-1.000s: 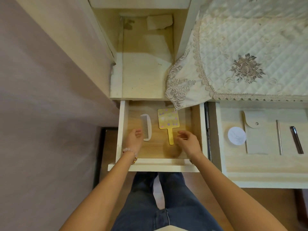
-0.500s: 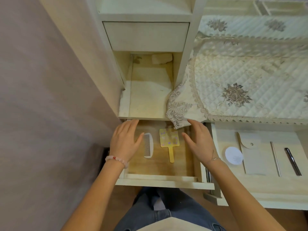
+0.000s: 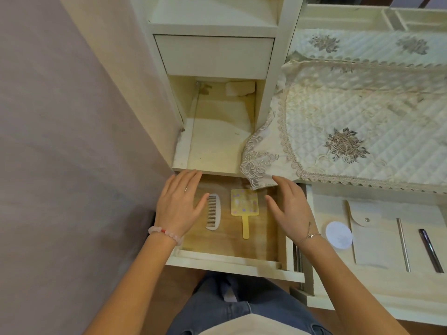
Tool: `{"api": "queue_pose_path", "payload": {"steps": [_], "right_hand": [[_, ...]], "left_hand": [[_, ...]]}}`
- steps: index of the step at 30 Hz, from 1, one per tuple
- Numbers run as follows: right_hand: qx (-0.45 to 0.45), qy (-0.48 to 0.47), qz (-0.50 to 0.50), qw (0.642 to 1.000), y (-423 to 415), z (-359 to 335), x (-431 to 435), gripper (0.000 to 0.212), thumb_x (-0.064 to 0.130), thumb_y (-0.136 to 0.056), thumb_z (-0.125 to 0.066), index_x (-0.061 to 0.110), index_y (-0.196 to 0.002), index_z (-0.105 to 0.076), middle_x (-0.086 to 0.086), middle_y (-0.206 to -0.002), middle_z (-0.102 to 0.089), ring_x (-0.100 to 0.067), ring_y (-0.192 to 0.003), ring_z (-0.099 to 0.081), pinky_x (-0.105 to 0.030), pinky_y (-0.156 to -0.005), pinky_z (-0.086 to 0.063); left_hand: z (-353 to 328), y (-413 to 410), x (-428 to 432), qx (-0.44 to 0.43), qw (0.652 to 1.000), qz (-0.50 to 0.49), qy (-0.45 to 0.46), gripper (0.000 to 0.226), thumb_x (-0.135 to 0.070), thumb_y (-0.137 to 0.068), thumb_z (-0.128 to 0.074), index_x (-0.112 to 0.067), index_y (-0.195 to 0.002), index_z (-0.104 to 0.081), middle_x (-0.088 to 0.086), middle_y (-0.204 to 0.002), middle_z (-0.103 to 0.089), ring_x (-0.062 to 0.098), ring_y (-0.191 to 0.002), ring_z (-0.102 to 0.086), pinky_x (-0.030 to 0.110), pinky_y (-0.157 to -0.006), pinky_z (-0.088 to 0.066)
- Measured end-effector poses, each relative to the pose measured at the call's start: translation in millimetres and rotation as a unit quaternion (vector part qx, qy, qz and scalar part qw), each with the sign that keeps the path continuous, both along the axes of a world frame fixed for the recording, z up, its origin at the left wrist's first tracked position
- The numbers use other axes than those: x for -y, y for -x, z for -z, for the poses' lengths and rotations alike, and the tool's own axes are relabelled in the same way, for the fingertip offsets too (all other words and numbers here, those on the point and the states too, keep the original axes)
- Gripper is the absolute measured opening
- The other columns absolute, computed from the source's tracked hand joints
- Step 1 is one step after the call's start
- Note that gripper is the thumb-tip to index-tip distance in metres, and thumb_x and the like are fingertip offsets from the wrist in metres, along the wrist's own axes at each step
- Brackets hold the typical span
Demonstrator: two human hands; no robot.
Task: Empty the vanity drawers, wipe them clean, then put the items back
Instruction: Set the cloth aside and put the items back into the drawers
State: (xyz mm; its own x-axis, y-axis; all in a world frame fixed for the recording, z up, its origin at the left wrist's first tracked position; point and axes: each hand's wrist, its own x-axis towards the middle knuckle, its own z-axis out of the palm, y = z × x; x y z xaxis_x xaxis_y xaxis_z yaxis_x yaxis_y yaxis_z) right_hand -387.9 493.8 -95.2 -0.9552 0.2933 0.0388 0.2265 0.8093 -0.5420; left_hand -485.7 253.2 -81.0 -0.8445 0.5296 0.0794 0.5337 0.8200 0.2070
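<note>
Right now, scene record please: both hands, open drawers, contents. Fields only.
left hand: open, flat, palm down over left drawer edge, no grip
right hand: open, over right drawer side, no grip
left drawer: pulled out
left drawer contents: white comb; yellow hand mirror, handle toward the person
right drawer: open
right drawer contents: round white pad; beige snap pouch

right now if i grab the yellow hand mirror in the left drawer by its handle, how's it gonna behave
The hand mirror looks thin and flat, so probably light and stiff. It lies flush on the drawer floor, so the narrow handle may be hard to get under; sliding it first could help. If the face is glass, it may be fragile.
</note>
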Motion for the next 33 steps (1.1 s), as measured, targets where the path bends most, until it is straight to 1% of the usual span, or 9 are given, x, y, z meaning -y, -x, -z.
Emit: {"api": "queue_pose_path", "payload": {"steps": [4,9,12,15,19,23,25,29,33], "right_hand": [[-0.001,0.009,-0.009,1.000,-4,-1,-7,0.051,0.034,-0.088,-0.050,0.009,-0.133,-0.045,-0.008,-0.132,-0.050,-0.023,-0.124,-0.043,-0.025,-0.105,-0.027],[0.000,0.007,0.002,1.000,-8,0,-14,0.053,0.035,-0.087,-0.048,0.007,-0.132,-0.046,-0.010,-0.131,-0.052,-0.025,-0.123,-0.046,-0.031,-0.104,-0.032],[0.004,0.006,0.026,1.000,-11,-1,-13,0.050,0.032,-0.089,-0.050,0.007,-0.132,-0.046,-0.010,-0.132,-0.051,-0.025,-0.124,-0.045,-0.027,-0.104,-0.028],[0.007,0.001,0.056,0.998,-14,1,-6,0.053,0.034,-0.087,-0.047,0.006,-0.132,-0.047,-0.011,-0.131,-0.053,-0.026,-0.123,-0.046,-0.024,-0.102,-0.026],[0.001,0.005,0.112,0.994,-21,-1,7,0.051,0.032,-0.087,-0.049,0.006,-0.131,-0.048,-0.011,-0.130,-0.054,-0.026,-0.121,-0.048,-0.023,-0.101,-0.027],[-0.008,0.006,0.172,0.985,-34,-1,21,0.048,0.031,-0.090,-0.051,0.007,-0.132,-0.047,-0.010,-0.131,-0.052,-0.026,-0.122,-0.047,-0.028,-0.103,-0.031],[-0.011,0.015,0.208,0.978,-42,-3,27,0.046,0.030,-0.092,-0.053,0.010,-0.133,-0.045,-0.007,-0.132,-0.051,-0.024,-0.123,-0.046,-0.027,-0.103,-0.032],[-0.021,0.003,0.295,0.955,-66,-13,38,0.047,0.027,-0.091,-0.055,0.010,-0.134,-0.044,-0.007,-0.133,-0.050,-0.022,-0.123,-0.044,-0.022,-0.100,-0.028],[-0.019,-0.002,0.365,0.931,-105,-24,42,0.049,0.027,-0.092,-0.053,0.010,-0.136,-0.040,-0.005,-0.138,-0.046,-0.020,-0.129,-0.039,-0.021,-0.104,-0.023]], "left_hand": [[0,-2,-6,0.002,1.000,-0.014,0.005,0.056,-0.044,-0.090,-0.037,-0.006,-0.127,-0.054,0.011,-0.128,-0.057,0.026,-0.121,-0.051,0.042,-0.105,-0.036],[2,-1,-11,0.011,1.000,-0.009,0.007,0.057,-0.045,-0.090,-0.036,-0.006,-0.126,-0.055,0.011,-0.128,-0.058,0.027,-0.120,-0.052,0.044,-0.105,-0.038],[5,2,-13,0.015,1.000,0.008,0.007,0.057,-0.046,-0.090,-0.036,-0.006,-0.126,-0.056,0.011,-0.127,-0.058,0.027,-0.120,-0.052,0.044,-0.104,-0.039],[7,11,-14,0.012,0.999,0.034,0.009,0.057,-0.046,-0.089,-0.036,-0.006,-0.123,-0.057,0.012,-0.126,-0.059,0.029,-0.119,-0.053,0.043,-0.103,-0.038],[6,27,-14,0.010,0.996,0.092,0.007,0.057,-0.045,-0.088,-0.036,-0.006,-0.124,-0.057,0.011,-0.126,-0.059,0.029,-0.119,-0.053,0.044,-0.102,-0.037],[4,42,-17,0.002,0.987,0.160,-0.003,0.056,-0.045,-0.088,-0.038,-0.007,-0.124,-0.057,0.010,-0.125,-0.060,0.029,-0.119,-0.054,0.045,-0.101,-0.038],[3,45,-22,-0.001,0.981,0.193,-0.010,0.055,-0.045,-0.088,-0.038,-0.006,-0.122,-0.058,0.011,-0.123,-0.061,0.029,-0.117,-0.055,0.045,-0.100,-0.039],[1,41,-39,-0.003,0.961,0.277,-0.018,0.055,-0.044,-0.087,-0.038,-0.005,-0.121,-0.059,0.011,-0.120,-0.063,0.029,-0.115,-0.057,0.046,-0.099,-0.041],[-4,21,-70,-0.003,0.933,0.358,-0.028,0.055,-0.045,-0.088,-0.038,-0.007,-0.121,-0.059,0.009,-0.122,-0.062,0.027,-0.116,-0.056,0.041,-0.100,-0.039]]}}
